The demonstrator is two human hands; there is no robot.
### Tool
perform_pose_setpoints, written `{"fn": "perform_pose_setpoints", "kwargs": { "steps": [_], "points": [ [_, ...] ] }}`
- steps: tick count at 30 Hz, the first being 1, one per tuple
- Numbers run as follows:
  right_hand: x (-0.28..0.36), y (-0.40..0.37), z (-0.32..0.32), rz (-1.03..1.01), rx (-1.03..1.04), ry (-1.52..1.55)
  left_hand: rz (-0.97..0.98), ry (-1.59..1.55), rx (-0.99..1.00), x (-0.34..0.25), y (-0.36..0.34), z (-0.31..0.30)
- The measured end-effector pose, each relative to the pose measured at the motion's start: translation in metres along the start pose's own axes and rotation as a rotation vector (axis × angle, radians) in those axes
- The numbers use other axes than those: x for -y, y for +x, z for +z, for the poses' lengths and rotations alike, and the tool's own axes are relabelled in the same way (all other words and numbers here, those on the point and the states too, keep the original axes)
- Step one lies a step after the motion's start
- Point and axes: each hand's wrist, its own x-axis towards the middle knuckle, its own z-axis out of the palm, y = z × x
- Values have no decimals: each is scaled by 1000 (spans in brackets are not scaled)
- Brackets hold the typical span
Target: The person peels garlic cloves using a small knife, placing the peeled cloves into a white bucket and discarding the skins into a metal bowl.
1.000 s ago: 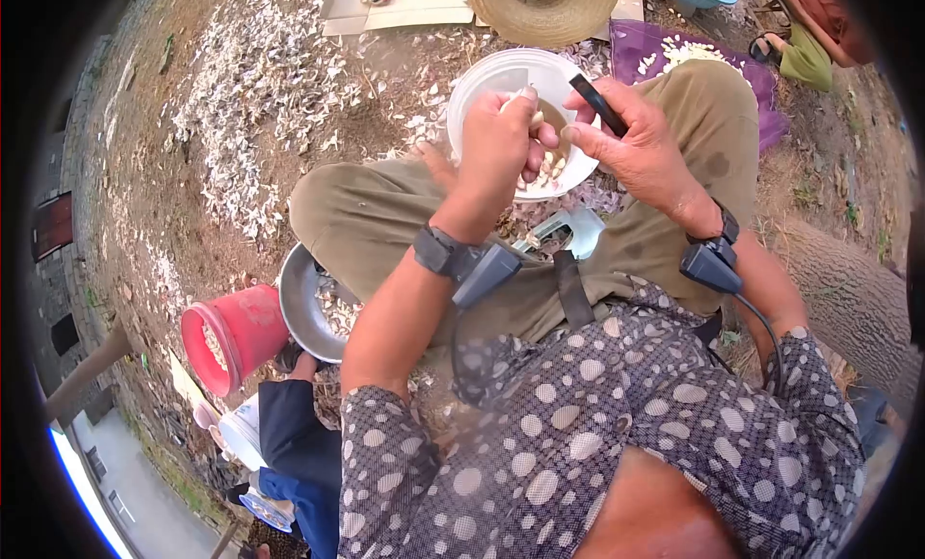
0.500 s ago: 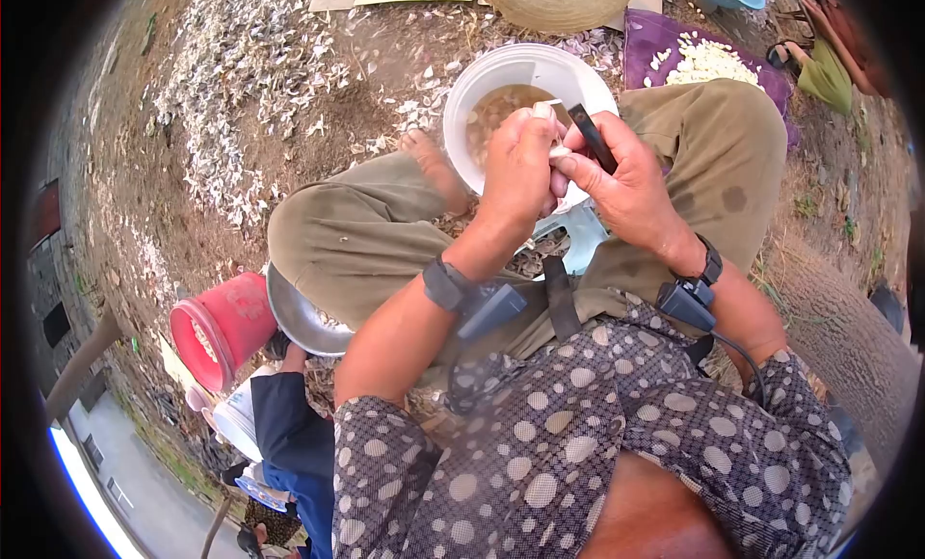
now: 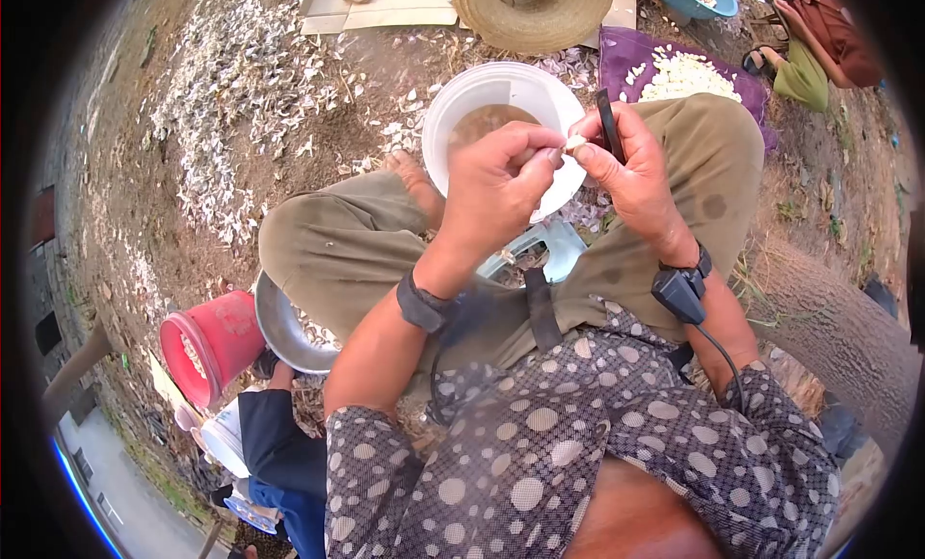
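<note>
Over the white bucket (image 3: 453, 101), my right hand (image 3: 641, 188) is closed around a black-handled knife (image 3: 609, 125), whose blade I cannot make out. Its thumb and forefinger also hold a pale garlic clove (image 3: 575, 143). My left hand (image 3: 496, 188) is closed too, thumb and forefinger pinching at the clove's left edge; its other fingers are curled and partly hidden. Cloudy brownish water (image 3: 491, 120) stands in the bucket, partly covered by my left hand.
Peeled cloves (image 3: 689, 77) lie on a purple cloth (image 3: 621, 58) beyond my right knee. A straw hat (image 3: 535, 14) rests on cardboard (image 3: 385, 5). At left are a red bucket (image 3: 226, 337), a metal basin (image 3: 279, 328) and scattered skins (image 3: 222, 106). Another person (image 3: 814, 39) sits at upper right.
My left hand has turned and shifted left and down, its back now over the bucket. The clove shows more clearly at my right fingertips. The whole view has shifted slightly.
</note>
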Motion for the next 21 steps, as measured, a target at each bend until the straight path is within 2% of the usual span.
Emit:
{"fn": "perform_pose_setpoints", "kwargs": {
  "steps": [1, 4, 7, 10, 16, 19, 21],
  "points": [
    [1, -2, -1, -8, 9, -8, 106, 139, 2, 2, 1, 0],
    [1, -7, -6, 35, 48, -47, 201, 334, 51, 0, 2, -3],
    [-7, -12, -10, -66, 58, -235, 137, 329, 77, -2, -1, 1],
    [-10, -16, -10, -125, 65, -292, 15, 261, 99, -4, -4, 6],
    [-11, -17, -4, -162, 60, -364, 118, 414, -10, 13, -3, 12],
    [-10, -14, 0, -192, 56, -429, 81, 382, -53, 13, -4, 11],
    [-13, -12, 4, -132, 24, -308, -16, 129, -77, 14, -4, 11]
  ]
}}
